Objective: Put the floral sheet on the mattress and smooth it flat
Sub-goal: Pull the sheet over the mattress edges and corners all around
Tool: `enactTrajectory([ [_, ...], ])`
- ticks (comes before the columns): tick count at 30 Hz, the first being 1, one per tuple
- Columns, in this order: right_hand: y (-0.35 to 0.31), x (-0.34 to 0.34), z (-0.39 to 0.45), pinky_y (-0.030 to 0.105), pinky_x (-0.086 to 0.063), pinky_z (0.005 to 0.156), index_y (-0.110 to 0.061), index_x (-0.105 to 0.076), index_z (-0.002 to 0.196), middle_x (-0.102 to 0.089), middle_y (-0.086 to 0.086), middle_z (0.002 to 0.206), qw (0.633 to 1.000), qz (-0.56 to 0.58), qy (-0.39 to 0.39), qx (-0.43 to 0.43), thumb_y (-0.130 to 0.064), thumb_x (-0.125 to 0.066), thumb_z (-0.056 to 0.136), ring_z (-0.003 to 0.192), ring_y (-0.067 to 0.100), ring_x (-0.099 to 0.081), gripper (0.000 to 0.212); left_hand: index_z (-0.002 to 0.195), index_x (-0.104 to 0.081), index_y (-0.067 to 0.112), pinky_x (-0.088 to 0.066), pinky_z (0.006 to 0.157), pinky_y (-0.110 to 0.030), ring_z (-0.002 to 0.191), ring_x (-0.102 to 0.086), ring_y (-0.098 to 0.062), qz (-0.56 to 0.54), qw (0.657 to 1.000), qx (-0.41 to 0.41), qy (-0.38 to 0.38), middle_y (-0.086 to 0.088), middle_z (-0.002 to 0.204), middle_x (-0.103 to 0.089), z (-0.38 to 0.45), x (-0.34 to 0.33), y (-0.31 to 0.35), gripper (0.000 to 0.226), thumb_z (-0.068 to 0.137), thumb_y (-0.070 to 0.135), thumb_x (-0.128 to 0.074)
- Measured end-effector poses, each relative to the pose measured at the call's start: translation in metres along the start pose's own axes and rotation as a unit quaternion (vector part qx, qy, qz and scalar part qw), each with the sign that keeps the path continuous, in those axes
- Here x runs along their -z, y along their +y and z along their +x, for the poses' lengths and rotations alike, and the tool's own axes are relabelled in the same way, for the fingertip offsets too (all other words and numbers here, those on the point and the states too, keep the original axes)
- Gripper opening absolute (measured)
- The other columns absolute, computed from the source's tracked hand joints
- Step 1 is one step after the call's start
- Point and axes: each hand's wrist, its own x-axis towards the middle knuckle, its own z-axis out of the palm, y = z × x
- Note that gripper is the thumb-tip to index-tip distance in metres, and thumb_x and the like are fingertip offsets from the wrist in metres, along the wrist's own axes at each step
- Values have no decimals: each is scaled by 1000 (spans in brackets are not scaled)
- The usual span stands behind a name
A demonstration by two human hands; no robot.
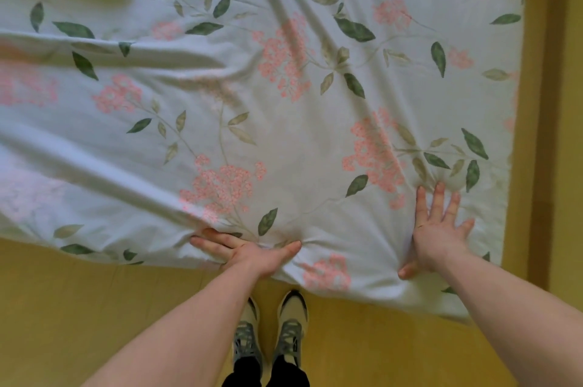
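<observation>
Both my forearms reach down past my sneakers (271,328) on the yellow wooden floor (79,307). My left hand (249,252) lies flat with fingers spread on the floral sheet (284,121) at the near edge of the bed, pressing down where small creases gather toward my thumb; it grasps nothing. My right hand (437,229) is also open, palm down, fingers fanned out on the sheet close to the near right corner, with folds radiating from my fingertips. That sheet, pale with pink blossoms and green leaves, covers the whole bed surface. Long ridges run across its left half and up the middle. Its near edge hangs over the side.
</observation>
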Motion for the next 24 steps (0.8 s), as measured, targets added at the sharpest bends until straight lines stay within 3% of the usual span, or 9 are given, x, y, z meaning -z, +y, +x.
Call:
enactTrajectory([
  [3,-16,-3,-15,66,-14,119,-8,43,146,39,26,156,997,74,29,-5,-45,-97,57,149,54,19,169,139,45,5,-7,123,-56,134,46,-47,21,997,-74,-10,-19,114,74,2,0,-19,173,45,98,-66],
  [6,-43,-19,-51,54,-14,125,-12,21,158,20,21,166,982,170,71,48,-15,-70,83,153,47,9,118,152,37,17,-46,107,-38,155,-13,-42,15,981,-188,53,-4,137,65,-6,2,-71,153,65,83,-71],
  [7,-54,-26,-65,51,-17,125,-14,8,161,10,19,167,973,191,91,89,-19,-67,85,154,43,1,107,161,20,23,-55,91,-29,145,-41,-36,-15,968,-223,114,4,154,50,-7,4,-91,138,73,75,-72],
  [9,-79,-38,-97,44,-32,119,-18,-28,155,-24,13,160,949,214,138,184,-38,-66,88,146,34,-26,79,159,-17,24,-57,86,-32,117,-63,-25,-86,940,-234,235,3,167,-1,-2,12,-122,100,84,58,-73],
  [11,-105,-46,-124,37,-42,108,-24,-51,140,-47,-2,139,931,231,153,235,-49,-61,93,130,23,-45,54,146,-39,15,-51,95,-40,115,-59,-25,-184,934,-157,263,-6,150,-37,11,27,-141,75,89,52,-71],
  [14,-141,-51,-146,36,-42,109,-30,-59,126,-55,-11,125,932,241,133,236,-45,-68,92,120,16,-50,39,111,-67,12,-52,96,-44,110,-64,-32,-269,944,-61,182,-3,112,-69,29,54,-144,57,92,65,-59],
  [18,-173,-58,-149,32,-49,90,-31,-61,113,-59,-11,112,935,242,153,210,-42,-74,90,97,11,-55,29,67,-72,14,-60,83,-38,87,-73,-30,-298,931,-58,203,-5,80,-76,50,72,-141,40,98,37,-63],
  [21,-176,-61,-137,34,-50,72,-28,-64,98,-59,-6,97,939,209,177,209,-35,-69,96,82,17,-59,9,62,-71,11,-61,83,-41,82,-73,-30,-270,937,-53,214,-5,73,-76,62,72,-143,40,94,36,-65],
  [24,-178,-66,-135,35,-48,64,-26,-60,85,-56,-5,85,940,151,200,232,-19,-63,99,73,19,-57,16,71,-73,4,-60,81,-39,84,-71,-29,-254,938,-49,232,-7,73,-76,56,69,-159,37,89,34,-62],
])
